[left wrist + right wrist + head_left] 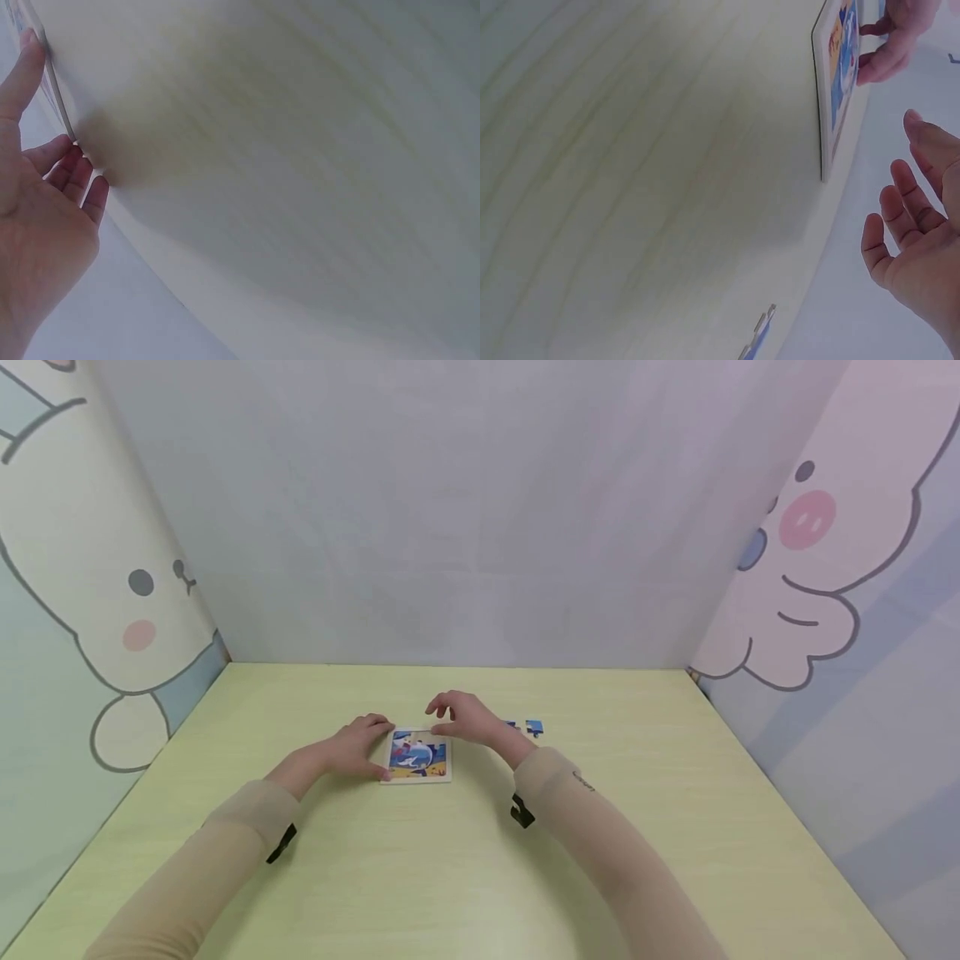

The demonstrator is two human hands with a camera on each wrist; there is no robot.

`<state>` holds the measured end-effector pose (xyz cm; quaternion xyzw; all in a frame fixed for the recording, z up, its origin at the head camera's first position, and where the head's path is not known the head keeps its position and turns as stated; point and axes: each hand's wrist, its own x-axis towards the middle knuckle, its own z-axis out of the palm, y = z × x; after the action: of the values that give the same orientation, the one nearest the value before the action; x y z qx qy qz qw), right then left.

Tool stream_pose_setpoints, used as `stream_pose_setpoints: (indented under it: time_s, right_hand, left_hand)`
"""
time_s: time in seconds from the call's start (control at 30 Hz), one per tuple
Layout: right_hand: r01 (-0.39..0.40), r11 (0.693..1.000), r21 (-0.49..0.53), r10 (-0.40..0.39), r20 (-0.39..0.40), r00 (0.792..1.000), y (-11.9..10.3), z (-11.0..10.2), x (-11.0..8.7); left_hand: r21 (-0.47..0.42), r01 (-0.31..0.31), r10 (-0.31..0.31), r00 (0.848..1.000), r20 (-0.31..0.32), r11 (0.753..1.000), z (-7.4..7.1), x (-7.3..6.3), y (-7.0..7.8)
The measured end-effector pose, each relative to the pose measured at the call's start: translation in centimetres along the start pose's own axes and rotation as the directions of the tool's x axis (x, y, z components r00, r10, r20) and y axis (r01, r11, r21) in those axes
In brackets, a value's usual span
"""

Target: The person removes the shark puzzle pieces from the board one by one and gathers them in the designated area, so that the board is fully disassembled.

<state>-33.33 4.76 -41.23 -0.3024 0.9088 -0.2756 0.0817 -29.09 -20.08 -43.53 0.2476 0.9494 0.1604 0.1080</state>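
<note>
A square jigsaw puzzle (417, 756) with a blue sea-animal picture lies in a pale frame on the table. My left hand (355, 747) holds the frame by its left side, thumb at the near corner and fingers at the far corner. In the left wrist view the thumb overlaps the frame's face, and the fingers of the left hand (56, 202) touch its edge. Above the puzzle's far right corner hovers my right hand (467, 717), fingers loosely bent and spread. Nothing shows between the fingers of the right hand (922, 232) in its wrist view.
Loose blue puzzle pieces (534, 727) lie right of the puzzle, partly behind the right wrist. The pale yellow table (420, 860) ends at a grey cloth backdrop (465, 527). Cloth sides with cartoon animals stand left and right.
</note>
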Motion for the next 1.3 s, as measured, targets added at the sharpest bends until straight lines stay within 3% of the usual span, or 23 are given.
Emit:
stream_pose_setpoints:
  time_s: [0.47,0.93,1.3]
  right_hand:
    - [-0.012,1.000,-0.020,0.014,0.115,0.993,0.0,2.9,1.6]
    - [-0.022,0.996,-0.092,0.037,0.162,0.986,-0.4,3.4,2.6]
    - [0.010,0.995,-0.100,0.008,0.179,0.984,-0.5,3.6,2.9]
  left_hand:
    - [-0.012,-0.025,0.025,1.000,-0.006,1.000,0.3,0.1,-0.1]
    - [0.020,-0.044,0.044,0.999,-0.024,0.999,0.3,0.1,-0.4]
    - [0.010,-0.057,0.057,0.998,-0.029,0.998,0.3,0.1,-0.4]
